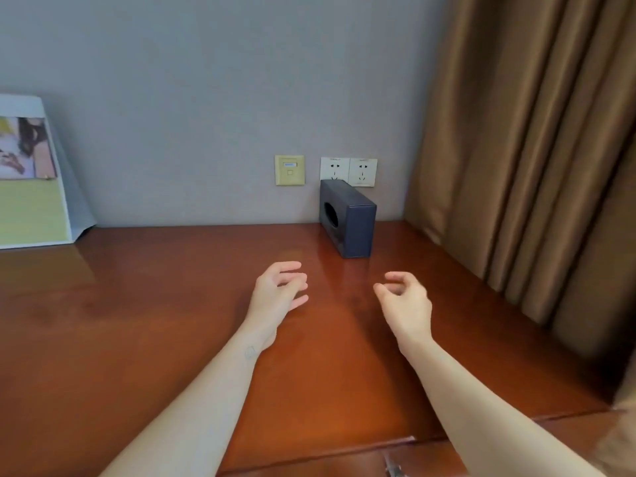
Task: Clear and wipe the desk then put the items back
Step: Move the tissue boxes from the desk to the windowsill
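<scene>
While both bare forearms reached out over the desk [137,304], the left hand [275,294] hovered with its fingers loosely spread and curled, holding nothing, and the right hand [407,301] hung beside it with fingers curled inward, thumb and forefinger close but pinching nothing. A clear gap of polished wood lay between the two hands.

Just beyond them stood a dark blue box [347,222] with a round hole in its left face, upright at the back of the desk and close against the grey wall [206,98]. Behind it sat two white sockets [348,171], the box covering their lower edge, with a yellowish wall plate [289,169] to their left.

At the far left a printed card stand [31,180] leaned back toward the wall. Brown curtains [533,149] hung along the desk's right edge, near the right hand. The wide middle and left of the wooden top lay open, and the front edge ran below the forearms, with a drawer front [344,466] under it.
</scene>
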A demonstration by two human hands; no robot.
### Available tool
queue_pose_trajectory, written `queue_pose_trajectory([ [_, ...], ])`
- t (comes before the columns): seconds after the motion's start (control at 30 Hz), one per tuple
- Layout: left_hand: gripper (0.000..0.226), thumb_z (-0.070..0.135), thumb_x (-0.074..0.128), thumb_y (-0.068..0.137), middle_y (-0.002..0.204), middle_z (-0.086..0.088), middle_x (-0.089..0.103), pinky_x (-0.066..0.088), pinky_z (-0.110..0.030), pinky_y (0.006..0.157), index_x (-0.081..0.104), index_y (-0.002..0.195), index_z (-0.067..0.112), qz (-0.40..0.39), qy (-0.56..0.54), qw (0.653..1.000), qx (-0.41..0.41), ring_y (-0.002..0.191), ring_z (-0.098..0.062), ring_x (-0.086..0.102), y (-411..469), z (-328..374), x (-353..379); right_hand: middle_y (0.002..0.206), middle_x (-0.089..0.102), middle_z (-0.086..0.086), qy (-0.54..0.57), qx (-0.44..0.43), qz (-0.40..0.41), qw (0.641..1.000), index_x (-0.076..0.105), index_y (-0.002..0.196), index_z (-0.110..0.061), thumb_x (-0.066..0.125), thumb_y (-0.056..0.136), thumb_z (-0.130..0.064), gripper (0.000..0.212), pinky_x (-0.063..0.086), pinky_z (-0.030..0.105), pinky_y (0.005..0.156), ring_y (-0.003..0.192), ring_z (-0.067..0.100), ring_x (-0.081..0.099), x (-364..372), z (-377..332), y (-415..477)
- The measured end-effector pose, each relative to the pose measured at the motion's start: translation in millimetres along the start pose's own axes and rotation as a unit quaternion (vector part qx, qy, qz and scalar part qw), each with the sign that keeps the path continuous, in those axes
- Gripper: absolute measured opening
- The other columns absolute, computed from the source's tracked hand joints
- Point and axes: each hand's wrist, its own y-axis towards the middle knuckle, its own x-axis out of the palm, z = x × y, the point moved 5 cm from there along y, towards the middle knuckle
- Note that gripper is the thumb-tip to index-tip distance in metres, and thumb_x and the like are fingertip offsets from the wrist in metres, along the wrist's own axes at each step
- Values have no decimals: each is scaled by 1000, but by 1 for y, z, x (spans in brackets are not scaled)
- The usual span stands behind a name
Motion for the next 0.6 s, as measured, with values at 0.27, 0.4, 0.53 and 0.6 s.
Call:
queue_pose_trajectory([
  [0.27,19,12,59,94,101,1,68,58,-29,85,65,106,25,32,56,997,48,97,-12,67,93,-16,9,125,56,1,-14,-52,51,997,37,140,-21,71,84,-39,68,48,25,84,111,16,56,48,-8,68],
  [0.4,19,14,56,92,93,7,69,59,-32,82,66,102,27,52,125,988,78,88,-8,67,115,-19,9,140,48,6,-31,-62,49,996,27,147,-18,74,81,-43,84,46,37,100,125,23,50,68,-6,105],
  [0.53,20,16,55,91,90,11,68,57,-32,81,66,100,30,65,174,977,102,86,-5,65,128,-17,7,150,40,7,-86,-48,21,995,19,151,-18,75,76,-51,100,44,48,105,134,29,44,83,-5,123],
  [0.6,19,18,55,90,90,12,68,55,-28,81,65,99,31,57,197,973,107,86,-3,64,131,-18,9,150,39,8,-107,-56,2,993,19,152,-16,76,73,-54,104,43,50,105,135,30,42,89,-6,129],
])
